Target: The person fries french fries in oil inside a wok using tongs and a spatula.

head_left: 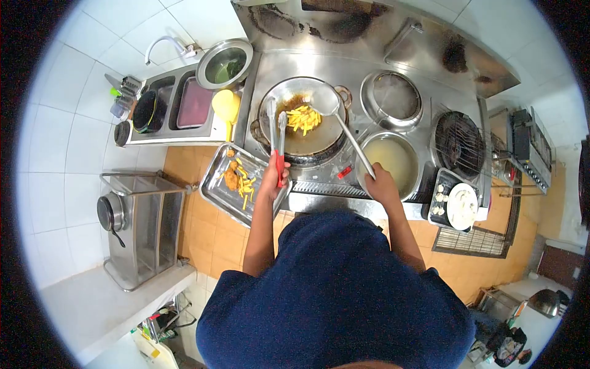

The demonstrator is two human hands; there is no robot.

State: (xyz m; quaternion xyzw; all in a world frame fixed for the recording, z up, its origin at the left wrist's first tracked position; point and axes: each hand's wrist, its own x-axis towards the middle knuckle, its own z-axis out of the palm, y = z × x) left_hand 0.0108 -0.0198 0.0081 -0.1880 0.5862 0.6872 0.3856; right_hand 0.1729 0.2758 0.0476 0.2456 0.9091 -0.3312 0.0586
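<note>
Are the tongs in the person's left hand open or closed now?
Open: the red-handled tongs show a visible gap between their two metal tips.

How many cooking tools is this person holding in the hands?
2: red-handled tongs in the left hand, and a long-handled ladle in the right hand. Both reach over the wok; no other held tool is visible.
</note>
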